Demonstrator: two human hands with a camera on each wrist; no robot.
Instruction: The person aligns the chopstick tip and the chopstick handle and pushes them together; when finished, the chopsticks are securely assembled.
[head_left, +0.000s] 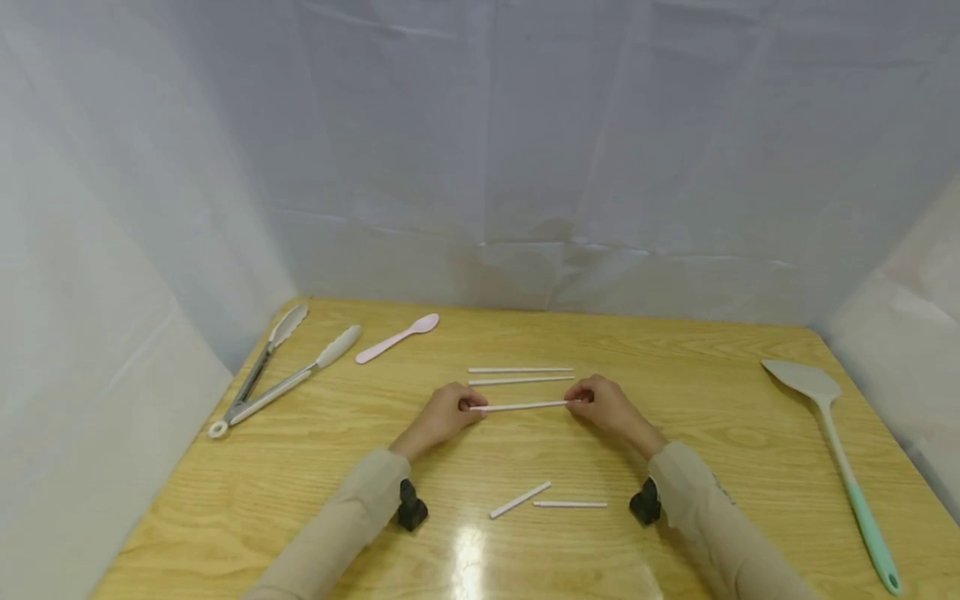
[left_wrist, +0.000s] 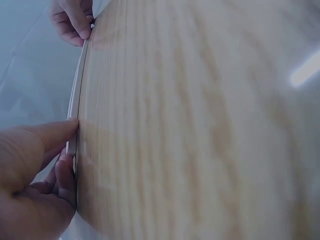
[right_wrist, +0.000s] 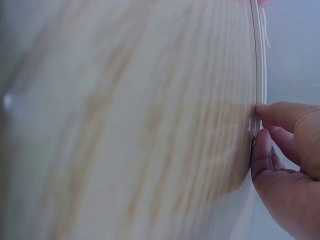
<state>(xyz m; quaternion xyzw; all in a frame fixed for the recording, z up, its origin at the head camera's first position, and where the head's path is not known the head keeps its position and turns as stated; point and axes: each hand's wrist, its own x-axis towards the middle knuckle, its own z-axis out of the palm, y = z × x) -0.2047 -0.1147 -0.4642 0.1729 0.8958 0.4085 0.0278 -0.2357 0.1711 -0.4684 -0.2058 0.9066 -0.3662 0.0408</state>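
Observation:
A thin white chopstick (head_left: 525,407) lies crosswise, low at the table. My left hand (head_left: 446,413) pinches its left end between thumb and fingers, and my right hand (head_left: 609,407) pinches the right end. In the left wrist view, the left thumb and fingers (left_wrist: 59,134) close on the stick at the tabletop. The right wrist view has the right-hand fingers (right_wrist: 280,117) doing likewise. Just beyond lie two more pale chopsticks (head_left: 521,380), roughly parallel. Nearer me are two shorter stick pieces, one slanted (head_left: 521,500) and one level piece (head_left: 572,504) with a narrower left tip.
Opened metal tongs (head_left: 273,396) lie at the left, with a pink spoon (head_left: 397,339) beside them. A spatula (head_left: 836,437) with a green handle end lies along the right. White sheeting (head_left: 525,167) rises behind the wooden table (head_left: 712,358).

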